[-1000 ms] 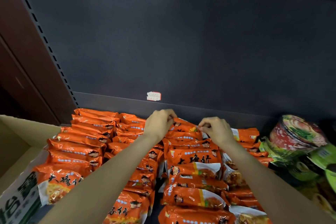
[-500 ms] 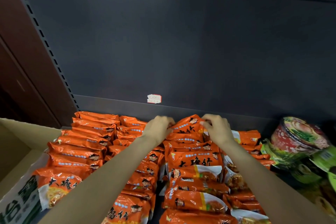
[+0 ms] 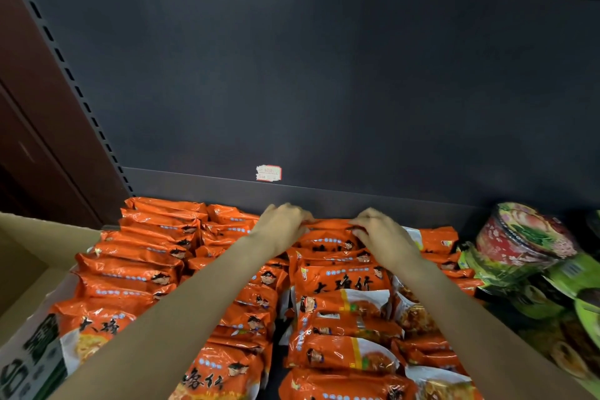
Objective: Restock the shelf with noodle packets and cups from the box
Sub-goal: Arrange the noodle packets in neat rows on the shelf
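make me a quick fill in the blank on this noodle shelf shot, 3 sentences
1. Both hands, left hand and right hand, grip one ____ noodle packet at the back of the shelf.
2. The noodle cups lie to the ____ of the packets.
3. The cardboard box sits at the ____ edge of the view.

Missing words: orange; right; left

Packets (image 3: 146, 256) crowd my shelf up to its back edge (image 3: 324, 195); tilted cups (image 3: 526, 237) block the right end; above everything, open air.
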Tool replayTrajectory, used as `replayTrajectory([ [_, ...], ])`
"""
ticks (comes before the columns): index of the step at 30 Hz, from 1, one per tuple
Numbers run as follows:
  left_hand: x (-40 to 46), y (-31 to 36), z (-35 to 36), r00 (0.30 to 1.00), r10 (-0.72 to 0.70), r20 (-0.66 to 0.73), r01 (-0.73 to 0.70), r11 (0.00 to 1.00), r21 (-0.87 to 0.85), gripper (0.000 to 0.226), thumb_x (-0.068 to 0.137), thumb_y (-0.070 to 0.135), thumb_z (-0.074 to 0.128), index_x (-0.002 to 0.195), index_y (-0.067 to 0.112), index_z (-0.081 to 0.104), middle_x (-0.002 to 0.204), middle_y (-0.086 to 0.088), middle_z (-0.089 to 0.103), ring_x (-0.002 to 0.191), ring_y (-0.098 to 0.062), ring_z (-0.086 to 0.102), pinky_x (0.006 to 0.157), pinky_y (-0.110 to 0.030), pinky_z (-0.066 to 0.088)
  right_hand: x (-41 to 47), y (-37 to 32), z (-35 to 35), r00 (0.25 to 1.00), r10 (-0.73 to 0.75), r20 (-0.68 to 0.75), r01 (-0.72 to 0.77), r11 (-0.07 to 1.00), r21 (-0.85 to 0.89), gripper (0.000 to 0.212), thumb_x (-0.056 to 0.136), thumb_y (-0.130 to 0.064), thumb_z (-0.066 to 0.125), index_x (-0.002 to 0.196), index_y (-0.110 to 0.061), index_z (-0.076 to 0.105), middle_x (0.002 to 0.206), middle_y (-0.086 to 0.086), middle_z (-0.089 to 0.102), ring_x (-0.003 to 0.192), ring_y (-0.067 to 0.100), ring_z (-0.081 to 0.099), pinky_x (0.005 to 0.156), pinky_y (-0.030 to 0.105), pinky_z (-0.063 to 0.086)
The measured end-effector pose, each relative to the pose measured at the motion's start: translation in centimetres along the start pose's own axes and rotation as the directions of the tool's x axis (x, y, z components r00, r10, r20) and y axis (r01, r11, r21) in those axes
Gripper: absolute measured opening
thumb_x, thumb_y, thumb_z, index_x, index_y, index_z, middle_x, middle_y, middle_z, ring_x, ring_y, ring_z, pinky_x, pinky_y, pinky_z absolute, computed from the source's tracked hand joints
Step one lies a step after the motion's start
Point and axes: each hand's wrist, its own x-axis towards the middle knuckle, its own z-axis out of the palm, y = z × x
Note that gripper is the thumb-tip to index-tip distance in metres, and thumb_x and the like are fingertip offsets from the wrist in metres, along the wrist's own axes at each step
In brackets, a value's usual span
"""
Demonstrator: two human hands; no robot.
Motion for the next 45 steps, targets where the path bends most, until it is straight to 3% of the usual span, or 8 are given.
replayTrajectory([
  [9,-1.6,-1.8,-0.2,0.999,0.025,0.023,-0.028,0.991,0.133,0.039,0.091,0.028,0.058,0.13,0.025,0.054,0.131,0.005,0.046,0.122,-0.016,0.041,0.1,-0.032,0.031,0.6,-1.0,-0.2,0.992,0.041,0.116,-0.027,0.993,-0.115,0.045,0.086,-0.038,0.064,0.127,-0.021,0.057,0.125,0.001,0.059,0.114,0.02,0.057,0.095,0.035,0.047],
  [12,-0.8,-0.9,0.0,0.999,-0.006,0.04,0.0,0.989,0.149,0.04,0.089,0.021,0.061,0.128,0.022,0.054,0.128,-0.001,0.045,0.117,-0.022,0.049,0.1,-0.034,0.035,0.9,-1.5,0.0,0.994,0.076,0.084,-0.067,0.992,-0.103,0.029,0.085,-0.028,0.068,0.113,-0.02,0.066,0.115,0.003,0.064,0.105,0.021,0.061,0.09,0.034,0.05],
  [18,-0.6,-0.5,0.7,0.997,-0.066,-0.047,0.063,0.996,-0.066,0.016,0.089,0.007,0.055,0.098,0.013,0.067,0.109,-0.005,0.056,0.098,-0.026,0.059,0.088,-0.033,0.046,0.3,-1.0,-0.3,0.996,0.079,0.042,-0.081,0.996,0.036,0.016,0.089,-0.019,0.063,0.103,-0.02,0.07,0.109,0.001,0.068,0.101,0.018,0.063,0.09,0.034,0.051],
  [23,-2.2,-0.5,0.5,0.993,0.056,-0.105,-0.07,0.988,-0.134,0.028,0.093,0.034,0.054,0.119,0.026,0.062,0.122,0.005,0.056,0.114,-0.015,0.05,0.096,-0.034,0.038,-2.1,-0.5,-1.0,0.999,0.006,-0.041,-0.006,1.0,-0.006,0.037,0.091,-0.036,0.058,0.126,-0.027,0.057,0.127,-0.007,0.054,0.116,0.015,0.054,0.094,0.033,0.047],
  [28,-3.3,-0.1,0.6,0.972,0.157,0.177,-0.154,0.988,-0.029,0.06,0.084,0.054,0.059,0.136,0.026,0.048,0.138,0.003,0.049,0.127,-0.017,0.041,0.107,-0.036,0.031,-3.4,0.9,-1.0,0.97,-0.068,0.231,0.059,0.997,0.048,0.061,0.081,-0.047,0.067,0.136,-0.031,0.048,0.136,-0.007,0.048,0.124,0.013,0.045,0.101,0.032,0.041],
  [34,-3.3,1.1,1.1,0.978,0.094,0.187,-0.128,0.975,0.18,0.059,0.085,0.033,0.066,0.139,0.026,0.042,0.135,-0.001,0.054,0.127,-0.019,0.045,0.107,-0.033,0.025,-3.5,-0.1,-0.3,0.974,-0.074,0.214,0.135,0.948,-0.287,0.064,0.08,-0.039,0.069,0.138,-0.028,0.044,0.127,-0.001,0.051,0.121,0.019,0.043,0.101,0.034,0.032],
  [40,-4.1,0.9,-0.5,0.996,0.094,-0.006,-0.09,0.965,0.247,0.053,0.087,0.025,0.062,0.137,0.03,0.044,0.137,0.006,0.051,0.125,-0.014,0.042,0.099,-0.031,0.028,-3.6,-0.8,0.0,0.993,-0.06,0.098,0.079,0.975,-0.207,0.056,0.08,-0.038,0.07,0.132,-0.026,0.052,0.124,-0.002,0.053,0.119,0.017,0.044,0.101,0.033,0.034],
  [45,-5.5,1.7,0.0,0.997,0.014,0.081,-0.028,0.984,0.173,0.061,0.089,0.021,0.059,0.144,0.028,0.034,0.145,0.003,0.038,0.133,-0.018,0.033,0.105,-0.035,0.027,-4.1,-1.4,0.7,0.992,-0.058,0.115,0.079,0.978,-0.191,0.059,0.082,-0.03,0.07,0.136,-0.023,0.046,0.128,0.001,0.05,0.122,0.019,0.042,0.102,0.034,0.035],
])
